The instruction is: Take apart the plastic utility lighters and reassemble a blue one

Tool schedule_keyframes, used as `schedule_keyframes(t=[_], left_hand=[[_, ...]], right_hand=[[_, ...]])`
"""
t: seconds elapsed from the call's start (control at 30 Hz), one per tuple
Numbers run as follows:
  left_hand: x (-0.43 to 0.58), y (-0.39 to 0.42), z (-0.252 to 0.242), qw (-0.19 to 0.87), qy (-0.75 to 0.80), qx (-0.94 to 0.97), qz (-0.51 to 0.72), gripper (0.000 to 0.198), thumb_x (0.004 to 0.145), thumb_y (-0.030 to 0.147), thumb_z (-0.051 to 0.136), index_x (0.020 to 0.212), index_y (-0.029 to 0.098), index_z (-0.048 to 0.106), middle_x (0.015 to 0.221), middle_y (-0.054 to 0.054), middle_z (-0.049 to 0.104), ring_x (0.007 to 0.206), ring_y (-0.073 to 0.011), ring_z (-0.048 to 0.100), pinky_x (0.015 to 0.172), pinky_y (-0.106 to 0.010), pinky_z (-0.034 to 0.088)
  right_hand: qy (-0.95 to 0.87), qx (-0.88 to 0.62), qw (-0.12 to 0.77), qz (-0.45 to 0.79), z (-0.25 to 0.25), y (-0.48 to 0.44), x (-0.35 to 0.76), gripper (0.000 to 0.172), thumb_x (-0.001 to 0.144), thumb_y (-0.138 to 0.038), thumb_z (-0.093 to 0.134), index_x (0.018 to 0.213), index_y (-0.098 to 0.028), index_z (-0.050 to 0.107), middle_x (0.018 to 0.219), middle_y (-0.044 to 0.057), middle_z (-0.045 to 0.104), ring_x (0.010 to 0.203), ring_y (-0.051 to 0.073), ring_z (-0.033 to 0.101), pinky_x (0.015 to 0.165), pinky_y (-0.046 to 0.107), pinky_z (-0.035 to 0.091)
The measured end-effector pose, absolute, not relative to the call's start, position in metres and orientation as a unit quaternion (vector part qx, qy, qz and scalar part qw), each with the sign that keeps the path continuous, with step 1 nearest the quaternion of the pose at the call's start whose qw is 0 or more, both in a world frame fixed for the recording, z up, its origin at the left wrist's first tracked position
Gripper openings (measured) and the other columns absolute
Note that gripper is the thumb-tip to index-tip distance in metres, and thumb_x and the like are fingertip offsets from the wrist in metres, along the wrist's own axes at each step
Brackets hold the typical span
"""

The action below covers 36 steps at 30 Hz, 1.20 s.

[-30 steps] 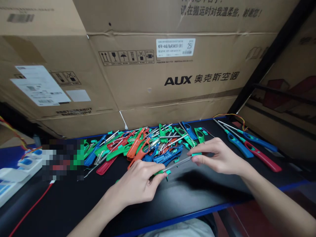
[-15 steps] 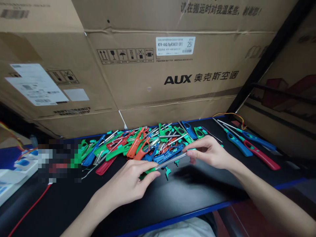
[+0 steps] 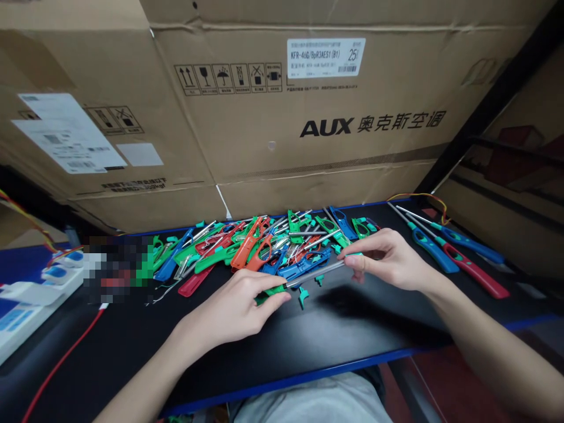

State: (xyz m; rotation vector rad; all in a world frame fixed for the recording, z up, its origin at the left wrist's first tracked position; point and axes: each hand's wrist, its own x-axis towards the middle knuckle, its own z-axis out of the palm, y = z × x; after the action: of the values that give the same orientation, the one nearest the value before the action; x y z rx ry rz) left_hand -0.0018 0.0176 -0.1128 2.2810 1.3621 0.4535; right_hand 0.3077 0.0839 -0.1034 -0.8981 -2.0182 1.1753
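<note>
My left hand (image 3: 238, 305) pinches the green plastic handle of a long lighter part (image 3: 308, 276) just above the black table (image 3: 132, 352). My right hand (image 3: 388, 258) is closed on the far end of its thin metal tube, where a small green piece sits at the fingertips. A loose green trigger piece (image 3: 302, 296) lies on the table below the tube. Just behind both hands lies a heap of green, blue, orange and red lighter shells (image 3: 255, 249) mixed with metal tubes.
Three assembled long lighters (image 3: 458, 258), blue and red, lie at the right of the table. Large cardboard boxes (image 3: 273, 117) stand close behind the heap. A white device with blue buttons (image 3: 30, 294) and a red cable (image 3: 66, 358) sit at the left.
The green trigger piece has come off the held part and lies on the table. My right hand slid slightly along the tube; the camera tilted down a little.
</note>
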Motion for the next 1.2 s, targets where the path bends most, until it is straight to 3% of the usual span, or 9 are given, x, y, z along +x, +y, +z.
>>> schedule_keyframes(t=[0.17,0.37,0.57,0.7,0.83,0.93,1.03,1.2], left_hand=[[-0.002,0.02,-0.113,0.229,0.498,0.819,0.166,0.025,0.097,0.04,0.063,0.111,0.027,0.078,0.104,-0.002,0.079,0.087,-0.0169,0.072,0.081,-0.027,0.052],[0.002,0.025,-0.106,0.252,0.504,0.81,0.162,0.039,0.097,0.046,0.06,0.13,0.027,0.069,0.089,-0.002,0.077,0.072,-0.0149,0.067,0.067,-0.025,0.05],[0.014,0.026,-0.098,0.202,0.485,0.837,0.151,0.034,0.101,0.048,0.055,0.126,0.03,0.07,0.102,0.0,0.078,0.084,-0.0157,0.071,0.079,-0.026,0.05],[0.024,0.024,-0.099,0.106,0.478,0.865,0.115,0.032,0.103,0.047,0.049,0.119,0.028,0.069,0.103,0.0,0.078,0.086,-0.0182,0.073,0.072,-0.027,0.046],[0.034,0.021,-0.108,-0.087,0.464,0.877,0.088,0.034,0.106,0.045,0.041,0.102,0.024,0.067,0.074,0.0,0.074,0.06,-0.0186,0.067,0.054,-0.029,0.028],[0.039,0.02,-0.114,-0.192,0.425,0.88,0.089,0.037,0.107,0.036,0.035,0.085,0.02,0.061,0.054,0.0,0.063,0.043,-0.0174,0.058,0.05,-0.032,0.011],[0.04,0.02,-0.117,-0.233,0.388,0.887,0.096,0.035,0.106,0.027,0.031,0.081,0.019,0.054,0.048,0.0,0.056,0.038,-0.0178,0.055,0.051,-0.033,0.005],[0.036,0.017,-0.111,-0.208,0.377,0.897,0.099,0.03,0.106,0.026,0.028,0.085,0.021,0.049,0.048,0.003,0.054,0.036,-0.0182,0.054,0.05,-0.034,0.005]], right_hand=[[-0.764,-0.346,0.308,0.449,-0.102,0.085,0.303,0.036,0.093,-0.044,0.07,0.088,-0.01,0.08,0.057,0.005,0.067,0.05,0.013,0.063,0.05,0.019,0.05],[-0.76,-0.338,0.324,0.452,-0.098,0.089,0.295,0.03,0.091,-0.04,0.073,0.087,-0.011,0.079,0.056,0.003,0.066,0.049,0.012,0.062,0.05,0.017,0.048],[-0.784,-0.328,0.329,0.412,-0.091,0.086,0.293,0.026,0.093,-0.037,0.071,0.086,-0.013,0.079,0.056,0.002,0.066,0.048,0.009,0.058,0.047,0.016,0.043],[-0.792,-0.331,0.33,0.394,-0.089,0.081,0.292,0.028,0.093,-0.04,0.07,0.086,-0.015,0.08,0.057,0.002,0.066,0.049,0.01,0.058,0.048,0.018,0.043],[-0.783,-0.35,0.324,0.399,-0.089,0.079,0.293,0.031,0.092,-0.044,0.07,0.086,-0.015,0.08,0.055,0.002,0.065,0.049,0.011,0.057,0.047,0.02,0.042],[-0.769,-0.354,0.305,0.436,-0.09,0.082,0.296,0.035,0.093,-0.047,0.07,0.088,-0.013,0.08,0.056,0.003,0.064,0.05,0.012,0.059,0.048,0.02,0.044],[-0.767,-0.341,0.28,0.466,-0.091,0.088,0.302,0.038,0.092,-0.049,0.071,0.088,-0.012,0.08,0.058,0.003,0.065,0.051,0.012,0.06,0.049,0.019,0.045],[-0.782,-0.311,0.261,0.472,-0.098,0.09,0.303,0.035,0.089,-0.048,0.075,0.09,-0.013,0.081,0.061,0.003,0.067,0.053,0.011,0.058,0.051,0.02,0.045]])
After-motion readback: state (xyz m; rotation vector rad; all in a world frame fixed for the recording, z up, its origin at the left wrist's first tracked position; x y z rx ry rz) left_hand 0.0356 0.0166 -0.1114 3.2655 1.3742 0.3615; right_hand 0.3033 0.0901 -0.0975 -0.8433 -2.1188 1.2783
